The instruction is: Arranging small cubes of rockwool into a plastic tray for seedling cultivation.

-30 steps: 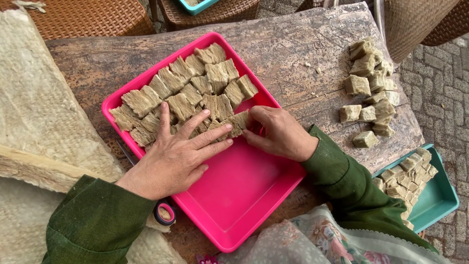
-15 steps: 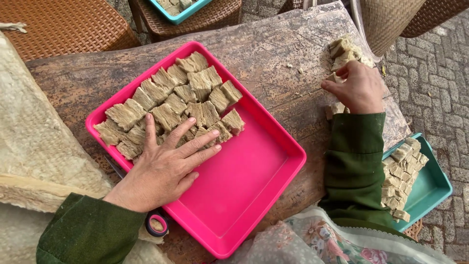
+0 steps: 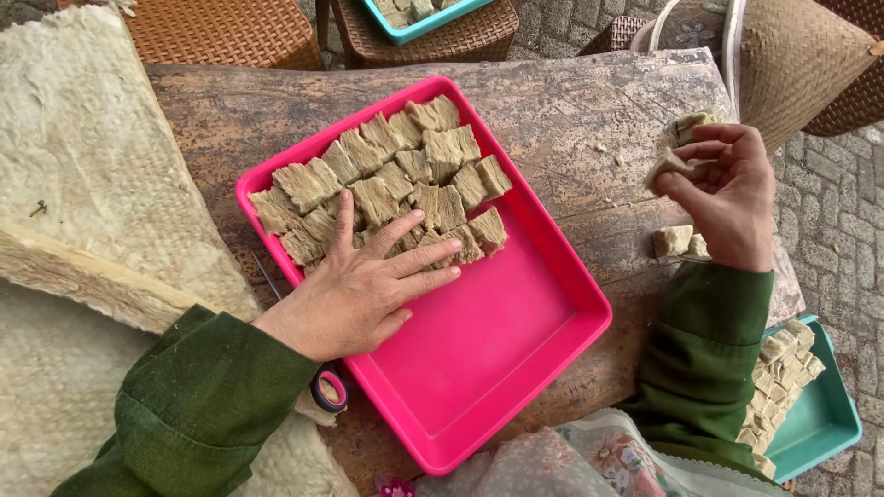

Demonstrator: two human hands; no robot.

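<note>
The left hand (image 3: 364,285) lies flat, fingers spread, on the near rows of tan fibrous blocks (image 3: 387,179) packed into the far-left half of the pink tray (image 3: 516,359); the near-right half of the tray is bare. The right hand (image 3: 727,198) is lifted over the right end of the wooden table (image 3: 571,120), its fingertips pinched on one small block (image 3: 670,166) — a second piece may be tucked behind the fingers, but the view there is too cluttered to be sure. A few loose blocks (image 3: 680,241) rest on the table just below that hand.

Judged by their ragged, stringy edges and the crumbs scattered on the wood, the blocks look light, dry and somewhat crumbly — soft enough to fray at a corner if squeezed hard. A gentle pinch across two opposite flat faces, as the right hand has it, seems the safest hold; the rough surface should grip well and not slip. The flat palm on the packed rows seems to keep them from shifting.

A teal tray (image 3: 815,414) with more blocks sits near right, below the table's edge, and a thick woven mat (image 3: 101,184) covers the left.
</note>
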